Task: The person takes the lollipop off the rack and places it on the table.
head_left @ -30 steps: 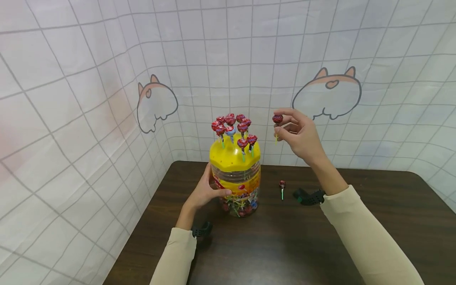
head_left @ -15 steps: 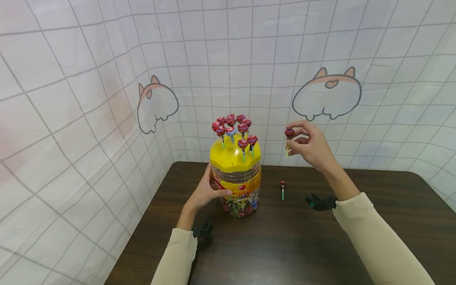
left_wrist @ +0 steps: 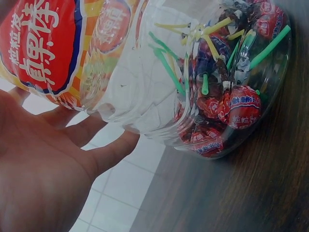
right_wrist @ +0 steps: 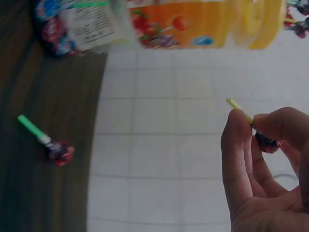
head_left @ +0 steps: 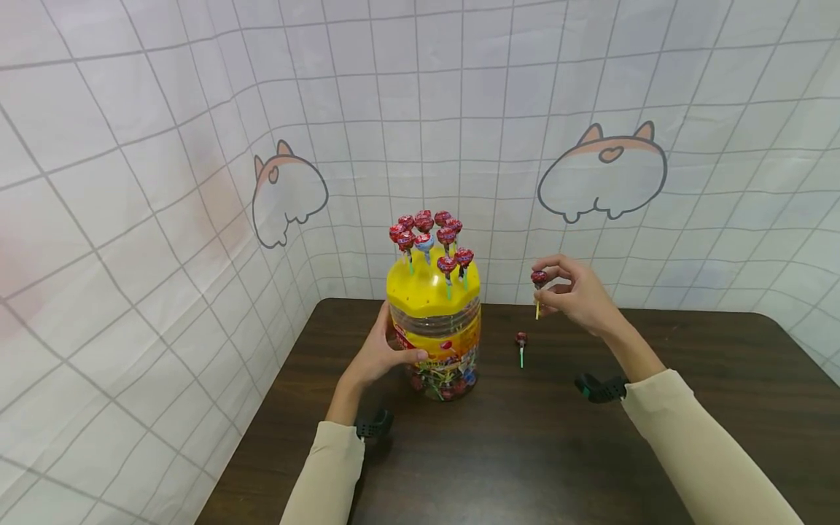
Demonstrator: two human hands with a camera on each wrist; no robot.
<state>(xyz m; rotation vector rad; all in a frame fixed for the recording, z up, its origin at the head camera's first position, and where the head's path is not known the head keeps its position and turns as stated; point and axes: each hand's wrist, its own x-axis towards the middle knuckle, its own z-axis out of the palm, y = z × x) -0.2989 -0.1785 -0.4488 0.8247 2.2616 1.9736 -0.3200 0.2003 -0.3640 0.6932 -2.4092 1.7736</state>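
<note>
A clear plastic jar with a yellow lid stands on the table, loose lollipops visible in its bottom. My left hand grips the jar's left side, thumb across the front label and fingers behind. Several wrapped lollipops, mostly red and one light blue, stand upright in the lid by their sticks. To the jar's right, my right hand pinches a dark red lollipop between thumb and fingers. Its yellow stick points down in the head view, apart from the jar.
Another lollipop with a green stick lies on the dark wooden table, right of the jar and below the right hand in the head view. A white grid-patterned cloth hangs behind the table and on the left.
My right hand has moved right and down, away from the lid, still pinching the lollipop. My left hand and the jar stay in place.
</note>
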